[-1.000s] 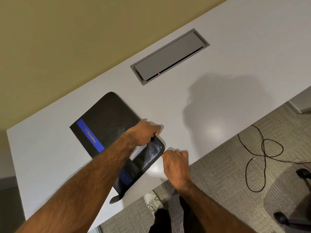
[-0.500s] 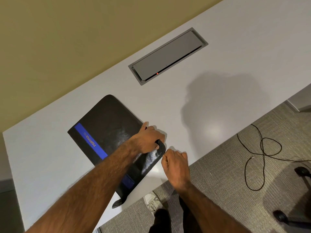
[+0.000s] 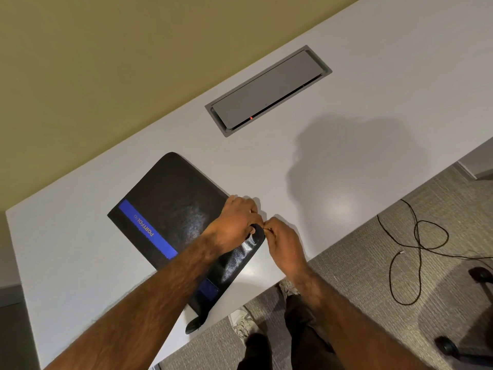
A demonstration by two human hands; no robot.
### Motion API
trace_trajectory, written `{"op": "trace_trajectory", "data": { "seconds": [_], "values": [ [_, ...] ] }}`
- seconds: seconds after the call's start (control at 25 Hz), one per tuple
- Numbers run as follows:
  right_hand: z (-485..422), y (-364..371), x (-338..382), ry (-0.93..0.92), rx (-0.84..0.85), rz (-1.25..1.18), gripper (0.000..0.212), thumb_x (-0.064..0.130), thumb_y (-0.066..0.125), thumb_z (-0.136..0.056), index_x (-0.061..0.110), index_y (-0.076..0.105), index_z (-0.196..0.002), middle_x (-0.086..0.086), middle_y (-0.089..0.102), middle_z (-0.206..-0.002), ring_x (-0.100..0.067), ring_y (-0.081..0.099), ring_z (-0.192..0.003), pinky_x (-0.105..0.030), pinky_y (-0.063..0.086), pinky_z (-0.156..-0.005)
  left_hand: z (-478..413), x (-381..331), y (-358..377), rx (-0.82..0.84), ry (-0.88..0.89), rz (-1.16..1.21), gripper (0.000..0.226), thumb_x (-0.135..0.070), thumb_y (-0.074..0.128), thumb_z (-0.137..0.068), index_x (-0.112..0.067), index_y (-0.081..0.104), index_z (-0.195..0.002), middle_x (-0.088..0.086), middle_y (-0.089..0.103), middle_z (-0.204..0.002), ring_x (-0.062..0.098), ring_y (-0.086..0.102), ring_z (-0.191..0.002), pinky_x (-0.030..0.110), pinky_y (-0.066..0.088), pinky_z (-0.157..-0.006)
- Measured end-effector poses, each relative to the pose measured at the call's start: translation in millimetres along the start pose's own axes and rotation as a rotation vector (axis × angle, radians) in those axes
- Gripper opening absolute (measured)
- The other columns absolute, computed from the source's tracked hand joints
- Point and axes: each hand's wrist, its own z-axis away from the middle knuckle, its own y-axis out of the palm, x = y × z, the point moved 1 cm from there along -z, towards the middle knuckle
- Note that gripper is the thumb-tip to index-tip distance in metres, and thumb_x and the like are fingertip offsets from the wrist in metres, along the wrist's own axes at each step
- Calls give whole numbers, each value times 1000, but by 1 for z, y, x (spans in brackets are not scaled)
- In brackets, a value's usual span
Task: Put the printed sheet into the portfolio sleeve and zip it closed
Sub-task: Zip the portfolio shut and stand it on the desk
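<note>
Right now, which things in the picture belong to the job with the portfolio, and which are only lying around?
Part of the job:
- black portfolio sleeve on the white desk
- left hand holding its corner
- right hand, fingers pinched at that corner; zipper pull too small to confirm
- printed sheet: not visible

Just lying about:
- grey cable hatch in the desk
- black cable on the carpet

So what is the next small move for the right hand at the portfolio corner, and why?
Probably pull the zipper along the edge. The right hand pinches something small, likely the zipper pull, at the portfolio corner, while the left hand presses that corner down on the table. No sheet shows outside.
</note>
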Motion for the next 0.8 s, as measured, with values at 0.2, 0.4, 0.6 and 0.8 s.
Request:
{"op": "trace_trajectory", "data": {
  "seconds": [0.2,0.4,0.6,0.8],
  "values": [
    [-30,-15,-2,-59,112,-53,38,3,58,-92,36,51,-76,13,57,-68,-13,59,-60,-34,50,-57,3,-6,-5,-105,-23,4,28,-9,62,-93,-30,73,-106,-5,58,-101,19,47,-94,34,45,-81],
    [-73,-19,15,-136,220,-3,37,1,50,-79,34,46,-62,12,51,-60,-5,45,-58,-29,41,-54,-2,-15,-8,-38,-157,158,19,-20,50,-95,-18,67,-104,1,60,-107,19,54,-97,33,49,-82],
    [-109,-12,25,-109,360,-48,27,-3,49,-73,20,59,-65,3,62,-62,-7,50,-62,-33,44,-57,3,-12,-18,-47,-95,124,19,-26,52,-94,-24,69,-103,-2,62,-108,19,57,-92,41,52,-79],
    [-114,-10,29,-58,370,-63,24,-1,60,-81,20,63,-69,12,64,-59,-3,56,-53,-20,46,-55,32,75,-45,-331,-648,74,30,-26,53,-97,-20,62,-126,4,56,-128,29,56,-114,45,48,-95]
  ]
}}
